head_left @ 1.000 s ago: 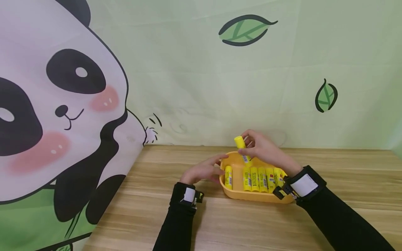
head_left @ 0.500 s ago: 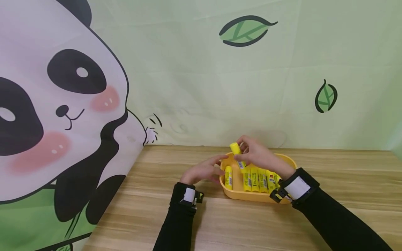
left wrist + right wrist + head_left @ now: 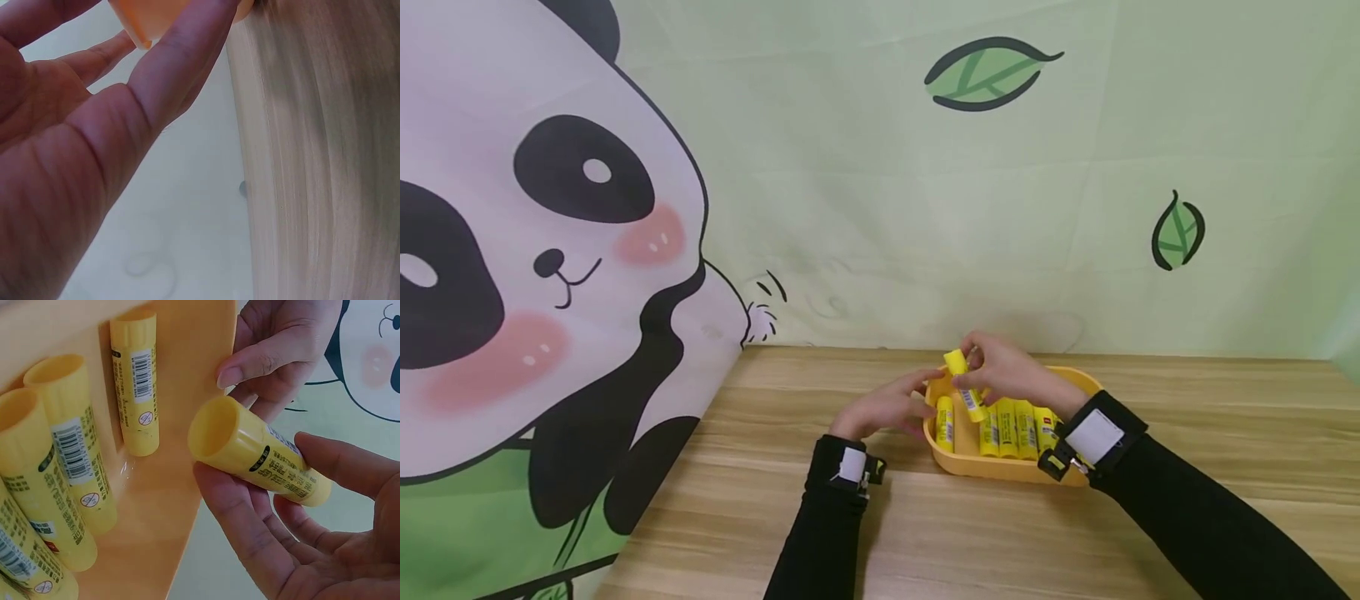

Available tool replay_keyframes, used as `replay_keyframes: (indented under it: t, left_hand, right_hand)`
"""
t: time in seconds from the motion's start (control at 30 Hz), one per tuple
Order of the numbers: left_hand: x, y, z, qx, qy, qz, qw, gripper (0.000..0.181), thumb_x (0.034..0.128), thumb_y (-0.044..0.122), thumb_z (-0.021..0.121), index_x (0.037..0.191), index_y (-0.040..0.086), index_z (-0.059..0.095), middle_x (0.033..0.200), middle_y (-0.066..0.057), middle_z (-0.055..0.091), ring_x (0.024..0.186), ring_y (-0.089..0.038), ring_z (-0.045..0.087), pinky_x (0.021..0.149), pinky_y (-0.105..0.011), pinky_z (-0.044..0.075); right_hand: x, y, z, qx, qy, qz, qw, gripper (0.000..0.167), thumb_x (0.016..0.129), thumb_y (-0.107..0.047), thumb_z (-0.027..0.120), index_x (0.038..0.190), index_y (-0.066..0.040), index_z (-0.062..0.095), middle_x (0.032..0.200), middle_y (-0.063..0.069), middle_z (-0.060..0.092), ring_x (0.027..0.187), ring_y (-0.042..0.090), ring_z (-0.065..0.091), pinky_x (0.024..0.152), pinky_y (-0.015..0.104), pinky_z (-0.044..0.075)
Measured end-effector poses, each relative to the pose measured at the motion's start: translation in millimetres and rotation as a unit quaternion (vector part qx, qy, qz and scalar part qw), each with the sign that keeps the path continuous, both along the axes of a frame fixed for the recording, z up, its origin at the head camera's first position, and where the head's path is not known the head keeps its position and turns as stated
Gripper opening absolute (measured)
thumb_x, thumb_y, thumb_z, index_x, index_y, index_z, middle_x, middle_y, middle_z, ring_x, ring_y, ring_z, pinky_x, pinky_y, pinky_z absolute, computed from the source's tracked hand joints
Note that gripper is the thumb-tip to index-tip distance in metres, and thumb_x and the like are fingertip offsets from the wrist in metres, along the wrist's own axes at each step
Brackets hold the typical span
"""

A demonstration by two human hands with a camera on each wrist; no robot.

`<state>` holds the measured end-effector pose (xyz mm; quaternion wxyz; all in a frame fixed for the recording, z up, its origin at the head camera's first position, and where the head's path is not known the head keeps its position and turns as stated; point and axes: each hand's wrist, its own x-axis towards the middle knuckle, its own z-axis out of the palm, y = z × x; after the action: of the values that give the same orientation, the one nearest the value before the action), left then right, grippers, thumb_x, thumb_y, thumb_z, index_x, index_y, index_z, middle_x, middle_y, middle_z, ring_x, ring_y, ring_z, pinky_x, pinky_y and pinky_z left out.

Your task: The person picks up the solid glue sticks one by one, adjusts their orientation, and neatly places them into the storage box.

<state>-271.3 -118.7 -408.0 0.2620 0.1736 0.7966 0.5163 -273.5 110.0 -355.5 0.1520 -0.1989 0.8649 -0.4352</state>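
My right hand pinches a yellow glue stick between thumb and fingers. The stick is tilted over the left part of an orange tray, its cap end up and to the left in the head view. At the tray's left end my left hand holds the rim, with thumb and fingers spread around it; the left wrist view has the tray edge between them. One glue stick lies alone at the tray's left side. Several more glue sticks lie in a row to the right, partly hidden by my right wrist.
The tray stands on a wood-grain table, close to its back edge. Behind rises a pale green cloth backdrop with a printed panda on the left and leaves on the right.
My right hand has moved left and down with the glue stick, bringing it lower over the gap in the tray and tilting it more. The left hand has stayed in place.
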Motion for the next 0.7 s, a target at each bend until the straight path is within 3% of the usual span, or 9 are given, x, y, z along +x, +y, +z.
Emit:
replay_keyframes:
  t: [0.2, 0.43, 0.7]
  left_hand:
    - [-1.3, 1.7, -1.3, 0.002, -0.003, 0.0, 1.0, 0.071, 0.0979, 0.006, 0.061, 0.163, 0.018, 0.035, 0.152, -0.022, 0.037, 0.119, -0.032, 0.059, 0.094, -0.047, 0.061]
    - [-1.2, 1.6, -0.8, 0.008, -0.011, 0.004, 0.9999, 0.072, 0.0975, 0.006, 0.061, 0.164, 0.016, 0.033, 0.151, -0.022, 0.037, 0.122, -0.034, 0.058, 0.095, -0.047, 0.06]
    - [-0.2, 0.3, -0.2, -0.001, -0.004, 0.003, 1.0, 0.071, 0.0978, 0.007, 0.061, 0.163, 0.018, 0.035, 0.148, -0.022, 0.038, 0.119, -0.032, 0.059, 0.093, -0.046, 0.061]
  right_hand:
    - [-0.5, -2, -0.7, 0.031, -0.02, 0.002, 0.9993, 0.039, 0.096, -0.016, 0.075, 0.123, 0.001, 0.053, 0.1, 0.017, 0.062, 0.077, 0.026, 0.066, 0.068, 0.037, 0.065]
    - [-5.0, -10, -2.6, 0.102, -0.023, 0.008, 0.9945, 0.039, 0.096, -0.014, 0.075, 0.125, 0.006, 0.059, 0.092, 0.012, 0.066, 0.073, 0.023, 0.064, 0.064, 0.034, 0.065]
    - [-8.5, -23, -1.8, 0.202, -0.053, 0.002, 0.978, 0.024, 0.096, -0.013, 0.075, 0.109, 0.005, 0.066, 0.077, 0.011, 0.064, 0.061, 0.022, 0.069, 0.062, 0.032, 0.064]
